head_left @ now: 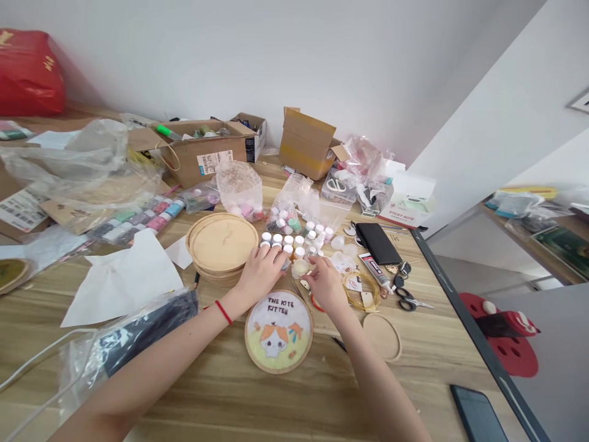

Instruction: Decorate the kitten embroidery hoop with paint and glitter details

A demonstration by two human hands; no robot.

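My left hand (262,270) reached over the tabletop (322,393) with its fingers bent down onto a small jar (284,263), just in front of a cluster of white-capped jars (277,239); I could not tell whether they gripped it. My right hand (326,285) was partly curled, thumb and forefinger beside a pale round cup (300,267), and I could not tell whether they pinched it. The cup lay between my two hands, just right of the small jar. Nearer me, below both hands, lay the round kitten picture (278,334). Wooden discs (223,241) sat left of my left hand; a glue tube (374,268) and scissors (418,302) lay beyond my right.
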